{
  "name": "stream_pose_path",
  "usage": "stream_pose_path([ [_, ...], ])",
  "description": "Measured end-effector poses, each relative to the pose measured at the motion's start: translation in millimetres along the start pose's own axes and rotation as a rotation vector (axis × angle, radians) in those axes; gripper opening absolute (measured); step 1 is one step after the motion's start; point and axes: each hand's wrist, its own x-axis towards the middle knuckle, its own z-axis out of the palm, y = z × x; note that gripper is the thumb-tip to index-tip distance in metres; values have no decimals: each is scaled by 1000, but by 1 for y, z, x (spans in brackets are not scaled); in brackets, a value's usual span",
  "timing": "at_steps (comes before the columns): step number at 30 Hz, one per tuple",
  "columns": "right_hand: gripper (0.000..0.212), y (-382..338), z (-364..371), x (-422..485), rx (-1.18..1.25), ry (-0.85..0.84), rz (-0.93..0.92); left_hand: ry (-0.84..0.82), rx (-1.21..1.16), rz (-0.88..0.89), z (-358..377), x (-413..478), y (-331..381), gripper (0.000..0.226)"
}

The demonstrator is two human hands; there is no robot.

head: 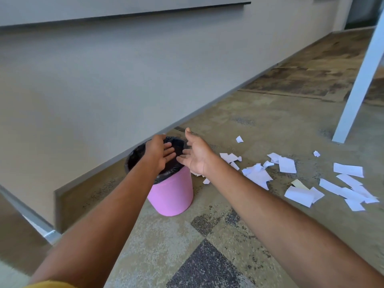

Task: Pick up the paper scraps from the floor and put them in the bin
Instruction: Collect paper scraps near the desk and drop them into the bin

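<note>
A pink bin (173, 194) lined with a black bag stands on the carpet by the wall. Both hands hover over its mouth. My left hand (159, 152) is palm down with fingers spread, holding nothing. My right hand (194, 155) is palm toward the left hand, fingers apart, also empty. White paper scraps (258, 175) lie scattered on the floor to the right of the bin, with more scraps (349, 186) farther right and one small piece (239, 139) behind them. The inside of the bin is dark and mostly hidden by my hands.
A grey wall panel (104, 90) runs diagonally behind the bin. A white table leg (359, 80) stands at the right, beyond the scraps. A metal-edged corner (41, 225) sits at the lower left. Patterned carpet (187, 256) lies in front.
</note>
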Motion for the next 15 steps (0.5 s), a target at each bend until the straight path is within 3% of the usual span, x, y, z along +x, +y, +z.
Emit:
stream_pose_path([
  [8, 76, -31, -102, -10, -56, 174, -60, -210, 87, 31, 90, -10, -27, 23],
  [15, 73, -70, -217, -48, -79, 378, -119, -469, 221, -64, 193, -32, -77, 20],
])
